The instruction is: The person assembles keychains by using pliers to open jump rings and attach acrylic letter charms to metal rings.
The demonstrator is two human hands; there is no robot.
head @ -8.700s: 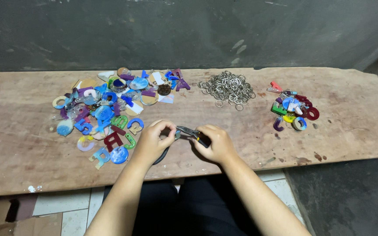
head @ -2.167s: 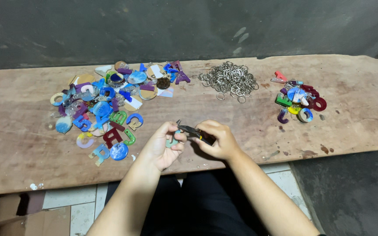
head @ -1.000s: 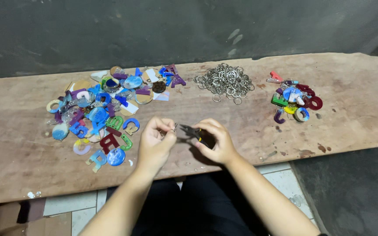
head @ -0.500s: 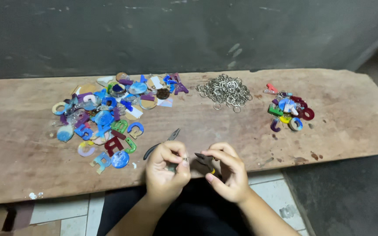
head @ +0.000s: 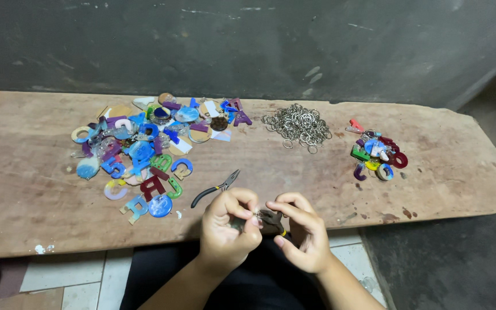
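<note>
Fingers of the left hand [head: 228, 227] are pinched together on a tiny metal ring [head: 256, 214], thumb and forefinger closed tight, while the fingers of the right hand [head: 298, 229] curl shut around a small dark brown piece [head: 271, 220] held between the two hands. Both hands meet just over the near edge of the worn wooden bench [head: 24, 189], knuckles almost touching. A pair of black-handled pliers [head: 215, 188] lies loose on the wood just beyond the left hand, nose pointing away from the person. There are no trays or boxes here; everything sits in bare heaps on the plank. To the left spreads a wide pile of coloured letter shapes [head: 144, 152], blues, purples, greens and a dark red one near its front. Farther back, about mid-bench, lies a heap of silver rings [head: 297, 125]. Well to the right sits a smaller cluster of coloured pieces [head: 376, 156]. A dark wall [head: 259, 46] rises behind the bench.
</note>
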